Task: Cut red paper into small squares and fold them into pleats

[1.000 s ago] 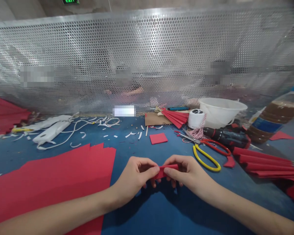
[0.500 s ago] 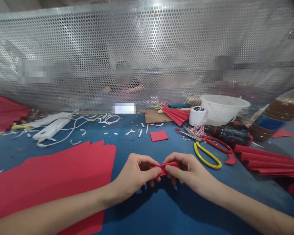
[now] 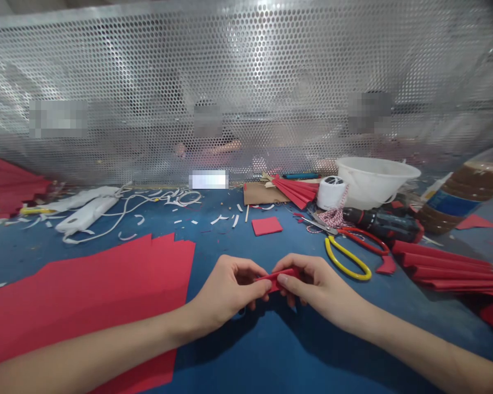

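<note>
Both my left hand (image 3: 228, 285) and my right hand (image 3: 312, 279) pinch a narrow folded strip of red paper (image 3: 279, 277) between their fingers, just above the blue work table (image 3: 266, 350). My hands hide most of the strip. Below my left forearm lies a stack of red paper sheets (image 3: 90, 295) with a stepped edge. Beyond my right hand are yellow-and-red-handled scissors (image 3: 347, 260), and a pleated red paper fan (image 3: 443, 268) lies to their right. A small red paper square (image 3: 266, 225) sits ahead of my hands.
A perforated metal screen (image 3: 246, 82) rises behind the table, with a dim person's forearm (image 3: 217, 148) behind it. Along its foot are white paper scraps (image 3: 94, 213), a cordless drill (image 3: 381, 224), a white bowl (image 3: 373, 180), a twine spool (image 3: 331, 192) and a large bottle (image 3: 463, 200).
The view has tilted slightly, so the table items sit a little higher in the frame. Both hands keep hold of the red strip, with only small shifts of the fingers.
</note>
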Motion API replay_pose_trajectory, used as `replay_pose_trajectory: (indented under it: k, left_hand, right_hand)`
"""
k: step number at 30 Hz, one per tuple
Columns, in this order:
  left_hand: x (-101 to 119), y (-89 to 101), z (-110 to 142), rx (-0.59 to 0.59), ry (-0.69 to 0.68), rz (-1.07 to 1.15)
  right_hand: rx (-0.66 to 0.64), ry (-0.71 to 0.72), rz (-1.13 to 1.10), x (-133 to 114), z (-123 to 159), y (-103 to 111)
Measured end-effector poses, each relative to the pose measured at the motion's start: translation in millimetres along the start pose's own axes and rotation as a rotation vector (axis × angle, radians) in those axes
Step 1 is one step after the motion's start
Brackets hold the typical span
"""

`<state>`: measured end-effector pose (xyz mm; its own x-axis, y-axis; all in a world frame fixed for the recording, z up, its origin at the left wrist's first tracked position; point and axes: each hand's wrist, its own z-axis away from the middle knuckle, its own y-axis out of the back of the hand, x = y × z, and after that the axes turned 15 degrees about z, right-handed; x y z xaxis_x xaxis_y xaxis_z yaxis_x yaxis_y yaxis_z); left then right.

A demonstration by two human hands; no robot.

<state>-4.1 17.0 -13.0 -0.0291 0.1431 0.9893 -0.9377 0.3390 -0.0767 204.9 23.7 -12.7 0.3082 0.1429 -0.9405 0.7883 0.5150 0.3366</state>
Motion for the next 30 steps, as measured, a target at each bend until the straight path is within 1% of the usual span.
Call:
replay_pose_trajectory:
  k: [7, 12, 18, 26, 28, 30]
  left_hand:
    - [-0.9, 2.0, -0.6, -0.002, -0.001, 0.019]
    - [-1.8, 4.2, -0.1, 0.032, -0.028, 0.048]
    - [0.6, 3.9, -0.1, 0.017, -0.041, 0.058]
    - [3.5, 2.2, 0.5, 0.052, -0.055, 0.067]
    - [4.6, 3.4, -0.4, 0.035, -0.032, 0.065]
    - [6.5, 5.6, -2.0, 0.005, 0.021, 0.062]
  right_hand:
    - [0.014, 0.007, -0.013, 0.3, 0.4, -0.8]
    - [0.038, -0.015, -0.015, -1.4, 0.0, -0.9]
    - [0.046, -0.01, -0.027, 0.6, -1.3, 1.2]
    - [0.088, -0.055, 0.0, 5.9, -1.7, 0.3]
    - [0.085, -0.045, 0.005, 4.8, -0.7, 0.4]
    - [0.067, -0.041, 0.006, 2.9, 0.2, 0.7]
